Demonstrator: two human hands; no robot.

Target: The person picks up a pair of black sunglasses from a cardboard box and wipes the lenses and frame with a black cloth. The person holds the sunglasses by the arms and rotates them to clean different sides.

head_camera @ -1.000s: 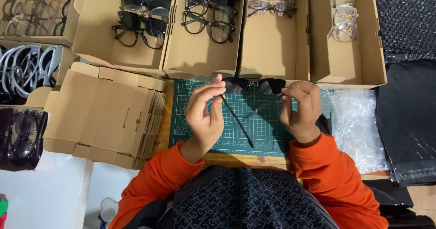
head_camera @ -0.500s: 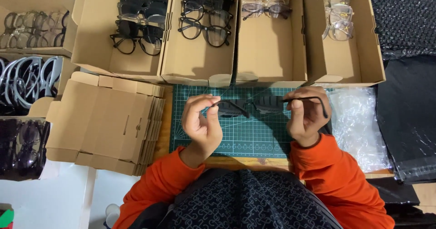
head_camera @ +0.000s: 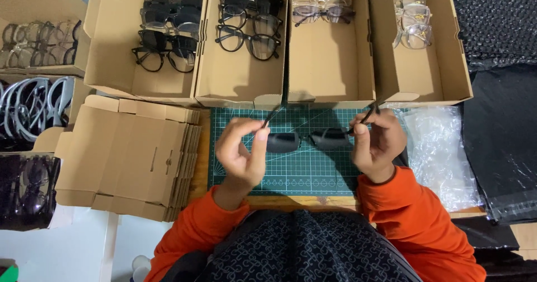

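Note:
A pair of black sunglasses [head_camera: 305,140] is held above a green cutting mat [head_camera: 291,170], both temple arms spread out and pointing away from me. My left hand [head_camera: 241,150] pinches its left end near the hinge. Its right end is gripped by my right hand [head_camera: 377,141]. Both sleeves are orange.
Four open cardboard boxes stand behind the mat: two with black-framed glasses [head_camera: 168,41] [head_camera: 249,25], two with clear-framed ones [head_camera: 321,9] [head_camera: 413,22]. A stack of flat cardboard boxes [head_camera: 131,153] lies left, clear plastic bags [head_camera: 439,148] right, black bubble wrap [head_camera: 498,25] far right, more glasses [head_camera: 28,108] far left.
The sunglasses went from one arm hanging folded to both arms opened outward. My hands moved apart to the frame's two ends.

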